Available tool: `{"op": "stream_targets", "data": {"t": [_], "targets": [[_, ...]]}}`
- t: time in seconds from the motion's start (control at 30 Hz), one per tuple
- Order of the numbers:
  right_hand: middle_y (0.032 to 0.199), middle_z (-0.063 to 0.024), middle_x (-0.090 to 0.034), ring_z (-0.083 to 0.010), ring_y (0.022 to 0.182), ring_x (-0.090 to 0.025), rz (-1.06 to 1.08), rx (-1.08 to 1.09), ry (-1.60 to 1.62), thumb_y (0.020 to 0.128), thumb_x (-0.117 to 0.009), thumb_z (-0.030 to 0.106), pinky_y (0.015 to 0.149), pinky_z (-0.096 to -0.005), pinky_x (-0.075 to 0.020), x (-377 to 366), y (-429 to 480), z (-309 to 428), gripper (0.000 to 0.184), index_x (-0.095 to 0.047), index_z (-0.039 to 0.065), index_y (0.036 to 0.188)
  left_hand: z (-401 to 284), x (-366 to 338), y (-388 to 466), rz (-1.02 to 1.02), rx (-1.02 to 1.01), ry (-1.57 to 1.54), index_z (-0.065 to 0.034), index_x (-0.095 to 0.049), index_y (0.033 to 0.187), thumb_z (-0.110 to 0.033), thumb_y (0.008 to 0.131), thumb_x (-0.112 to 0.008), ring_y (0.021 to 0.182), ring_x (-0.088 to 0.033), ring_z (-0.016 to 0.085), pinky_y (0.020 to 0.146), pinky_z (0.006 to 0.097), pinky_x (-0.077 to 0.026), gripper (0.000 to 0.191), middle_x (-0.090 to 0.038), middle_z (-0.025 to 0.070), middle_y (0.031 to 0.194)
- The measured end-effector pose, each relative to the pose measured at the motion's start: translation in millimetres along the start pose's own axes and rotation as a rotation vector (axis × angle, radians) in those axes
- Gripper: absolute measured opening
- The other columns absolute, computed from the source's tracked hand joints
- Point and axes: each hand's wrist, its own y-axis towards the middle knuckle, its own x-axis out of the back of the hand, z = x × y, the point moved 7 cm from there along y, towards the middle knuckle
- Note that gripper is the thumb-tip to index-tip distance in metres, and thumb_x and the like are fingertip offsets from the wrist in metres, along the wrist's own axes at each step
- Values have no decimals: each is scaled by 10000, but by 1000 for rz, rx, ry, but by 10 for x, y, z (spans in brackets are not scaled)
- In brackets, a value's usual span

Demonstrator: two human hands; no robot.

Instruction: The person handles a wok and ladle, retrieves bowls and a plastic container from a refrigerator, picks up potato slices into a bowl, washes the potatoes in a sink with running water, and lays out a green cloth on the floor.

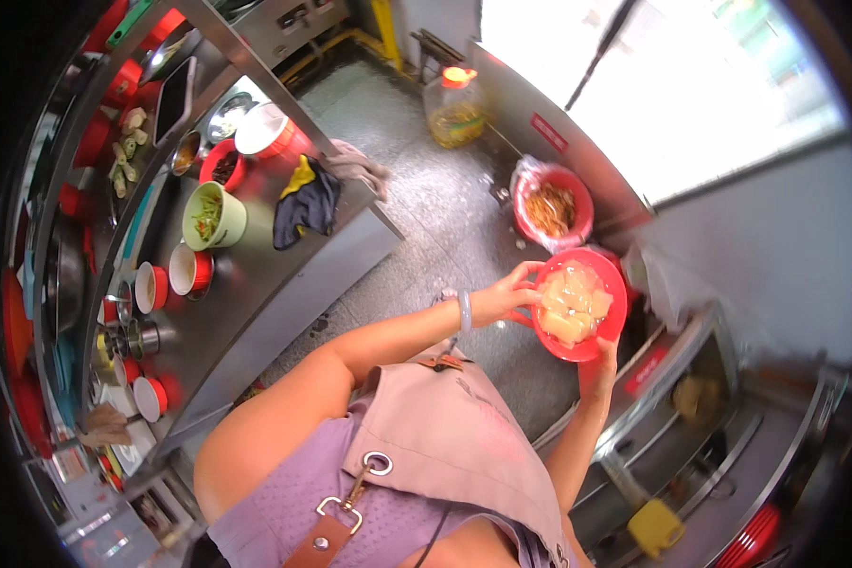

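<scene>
Both of my hands hold a round red bowl (619, 305) out in front of me, to the right of my apron. Pale yellow chunks (575, 302), perhaps cut potato, lie in it in clear liquid. My left hand (515, 292), with a bangle at the wrist, grips the rim on the left side; its fingers are partly behind the bowl. Underneath and at the near rim, my right hand (600, 362) supports the bowl, most of its fingers hidden. Just beyond the bowl, a red bucket (583, 195) lined with clear plastic stands on the floor with brownish scraps inside.
At left, a steel counter (255, 298) bears a light green container (234, 220) of shredded vegetables, a dark cloth (309, 206) and several red-and-white bowls. A large oil jug (454, 113) stands on the tiled floor. At right is a steel rack (653, 454) with a yellow board (655, 529).
</scene>
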Motion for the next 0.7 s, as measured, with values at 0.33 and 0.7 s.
{"op": "stream_targets", "data": {"t": [0.33, 0.7], "targets": [[1236, -101, -480, -239, 1085, -538, 439, -293, -150, 839, -491, 93, 797, -367, -522, -2888, 3365, -421, 488, -360, 102, 1310, -2574, 2494, 118, -454, -519, -169, -139, -309, 1344, -356, 833, -664, 1154, -501, 208, 907, 396, -468, 659, -469, 73, 1277], [1195, -60, -536, -201, 1052, -553, 982, -523, -473, 942, -428, 228, 787, -366, -524, -5942, 6115, -1566, 400, -409, 112, 1324, -4538, 4666, -110, -867, -964, -481, -147, -493, 1230, -240, 886, -604, 1055, -552, 175, 843, 362, -480, 374, -556, 35, 1188]]}}
